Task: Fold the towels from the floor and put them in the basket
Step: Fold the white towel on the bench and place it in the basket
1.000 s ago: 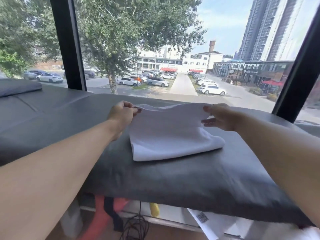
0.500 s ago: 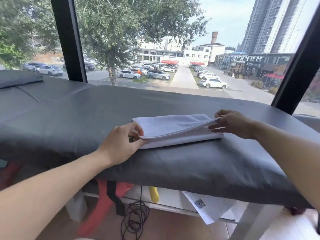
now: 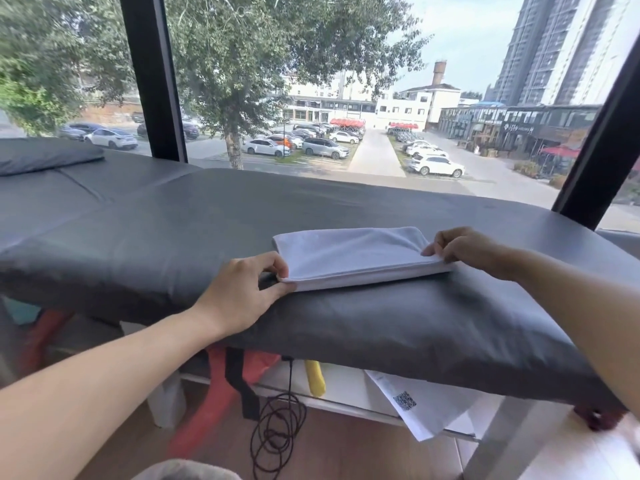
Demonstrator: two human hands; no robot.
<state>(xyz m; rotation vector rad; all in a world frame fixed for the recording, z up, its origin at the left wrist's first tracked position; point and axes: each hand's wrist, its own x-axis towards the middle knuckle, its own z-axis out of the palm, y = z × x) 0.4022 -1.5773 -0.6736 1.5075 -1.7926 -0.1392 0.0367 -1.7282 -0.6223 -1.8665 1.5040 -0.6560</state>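
On the grey padded table (image 3: 138, 230) by the window lies the white towel (image 3: 349, 258), folded into a flat, long rectangle, several layers thick, with the stacked edges showing along the near side. Its top face is smooth, with only a faint ripple near the far right corner, and it sits towards the near edge of the table, a little right of centre.

Left hand (image 3: 242, 292) is at the towel's near left corner: fingers curled, thumb and fingertips pinching the layered edge right at the corner. Right hand (image 3: 464, 249) is at the opposite end, fingers bent down over the towel's right edge and gripping it, knuckles up. Both bare forearms reach in from the near side.

Further along the table to the left, a dark grey pillow (image 3: 45, 155) rests at the far end. Underneath, there's a coiled black cable (image 3: 277, 427) hanging to the wooden floor, something yellow (image 3: 315, 377) just beside it, red fabric with a black strap (image 3: 239, 382), and a white sheet with a QR code (image 3: 415, 403) poking out from a low shelf. Beyond the glass: a black window frame (image 3: 152, 77), a tree (image 3: 242, 64), parked cars (image 3: 436, 166) and tower blocks.
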